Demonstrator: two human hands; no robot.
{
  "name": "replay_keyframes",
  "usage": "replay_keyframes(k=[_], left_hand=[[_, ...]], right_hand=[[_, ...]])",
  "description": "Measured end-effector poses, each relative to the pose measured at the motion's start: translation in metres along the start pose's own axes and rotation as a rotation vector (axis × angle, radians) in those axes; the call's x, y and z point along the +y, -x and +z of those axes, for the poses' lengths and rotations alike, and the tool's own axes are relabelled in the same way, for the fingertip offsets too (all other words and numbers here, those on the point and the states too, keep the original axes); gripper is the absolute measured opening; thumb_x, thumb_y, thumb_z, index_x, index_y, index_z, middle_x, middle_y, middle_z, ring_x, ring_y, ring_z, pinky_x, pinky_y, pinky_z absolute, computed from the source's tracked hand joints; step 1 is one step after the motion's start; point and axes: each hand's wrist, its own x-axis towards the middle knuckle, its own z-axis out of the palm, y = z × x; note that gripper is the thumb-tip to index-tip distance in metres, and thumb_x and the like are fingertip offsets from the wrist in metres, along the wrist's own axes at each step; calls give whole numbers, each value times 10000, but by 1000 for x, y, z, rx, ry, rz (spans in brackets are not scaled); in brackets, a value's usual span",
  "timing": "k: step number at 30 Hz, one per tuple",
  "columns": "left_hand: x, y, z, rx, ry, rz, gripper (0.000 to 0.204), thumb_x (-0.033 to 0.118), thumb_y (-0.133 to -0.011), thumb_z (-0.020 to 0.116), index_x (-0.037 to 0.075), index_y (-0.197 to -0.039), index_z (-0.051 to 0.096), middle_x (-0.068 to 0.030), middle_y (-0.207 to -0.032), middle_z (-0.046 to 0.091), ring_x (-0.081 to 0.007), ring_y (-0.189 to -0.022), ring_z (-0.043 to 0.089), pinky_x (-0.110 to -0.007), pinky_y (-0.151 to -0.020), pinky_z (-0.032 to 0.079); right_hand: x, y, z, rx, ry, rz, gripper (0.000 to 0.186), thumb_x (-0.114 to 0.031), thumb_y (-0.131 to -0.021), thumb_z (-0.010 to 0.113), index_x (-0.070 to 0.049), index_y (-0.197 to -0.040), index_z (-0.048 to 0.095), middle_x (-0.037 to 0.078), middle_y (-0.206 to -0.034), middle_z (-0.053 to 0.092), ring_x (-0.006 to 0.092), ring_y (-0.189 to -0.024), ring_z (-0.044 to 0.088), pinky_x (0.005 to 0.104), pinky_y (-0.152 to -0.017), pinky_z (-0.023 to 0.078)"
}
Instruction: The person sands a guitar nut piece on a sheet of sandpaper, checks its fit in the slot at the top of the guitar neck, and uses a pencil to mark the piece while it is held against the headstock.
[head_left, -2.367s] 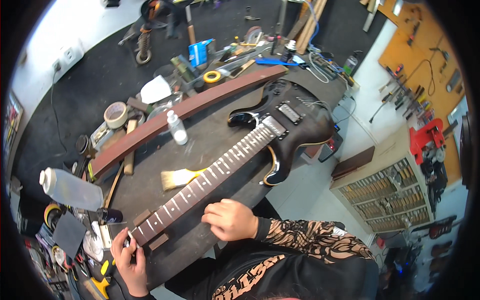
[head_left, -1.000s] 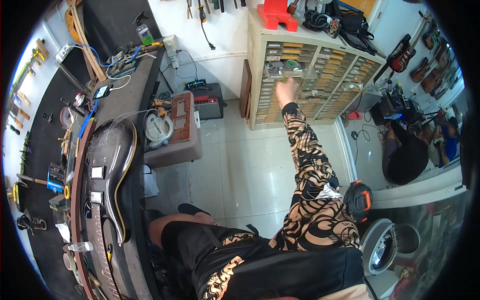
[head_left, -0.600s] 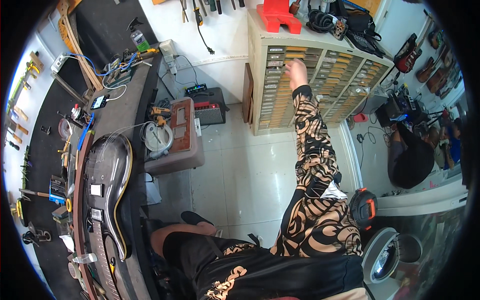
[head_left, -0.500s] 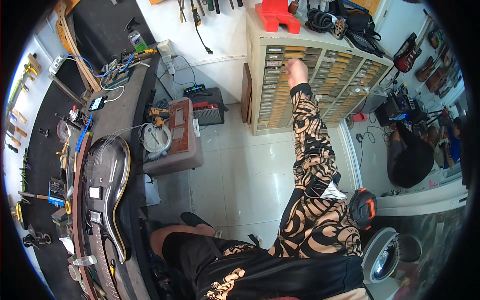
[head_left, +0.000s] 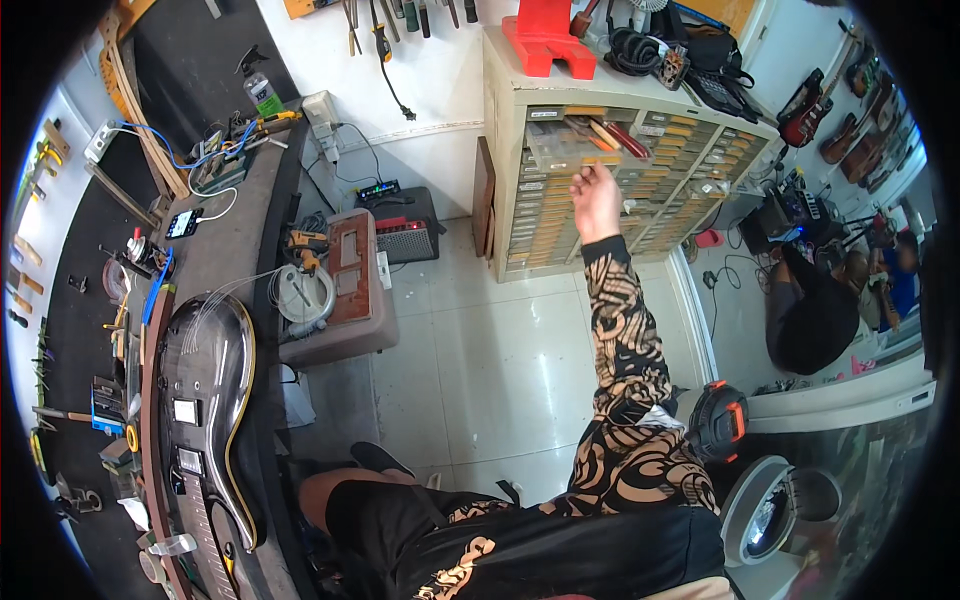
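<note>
The right hand (head_left: pixel 597 205) is reaching well out in front of the body, its fingers sitting partly curled at the front of a clear drawer (head_left: pixel 552 150); whether they are actually gripping its edge, I cannot tell. The left hand is staying out of view, so its state is not showing. The drawer is standing pulled out just beyond the right fingertips, jutting from the pale cabinet (head_left: pixel 504 150) behind it. Inside, a red-handled tool (head_left: pixel 629 141) and a pale handle (head_left: pixel 603 133) are lying at a slant, just past the hand. Well to the hand's left and nearer the body, a dark guitar (head_left: pixel 215 370) is resting on the workbench (head_left: pixel 235 215).

For good handling, the fingers should be keeping the drawer level and drawing straight — a sideways tug would likely be binding it. Supporting the front from below seems wise too — the loose tools could be sliding forward if it tips.
</note>
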Motion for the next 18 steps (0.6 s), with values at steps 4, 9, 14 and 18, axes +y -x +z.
replay_keyframes(k=[4, 9, 14, 18], left_hand=[[-8, -7, -12, 5, -65, -41, 188, 15, -979, 806, -46, -1155, 834, -67, -904, 760, -173, -767, 645, -342, -722, 561], [29, -9, 8, 27, -282, -29, 133, -14, -927, 818, -58, -1052, 832, -78, -882, 778, -172, -766, 658, -354, -693, 550], [56, -16, 11, -8, -201, -249, 179, -32, -898, 829, -107, -1060, 820, -113, -908, 808, -193, -787, 685, -372, -747, 571], [49, -11, -4, -2, -240, -274, 207, -28, -883, 841, -116, -1069, 819, -136, -923, 821, -217, -800, 704, -387, -756, 578]], right_hand=[[4, 5, 7, 51, 117, -118, 117, -265, -1193, 576, -167, -1136, 605, -27, -940, 636, 139, -837, 623, 346, -736, 491], [-18, -59, 23, 1, 478, -83, 174, -251, -1141, 657, -109, -1047, 694, -13, -847, 638, 132, -747, 618, 334, -648, 466], [-15, -78, 44, 194, 612, -182, 245, -246, -1065, 766, -23, -970, 733, 15, -834, 669, 145, -701, 624, 334, -602, 450], [-9, -71, 61, 191, 690, -388, 186, -190, -1067, 733, -5, -1043, 737, 49, -912, 740, 139, -744, 665, 306, -657, 491]])
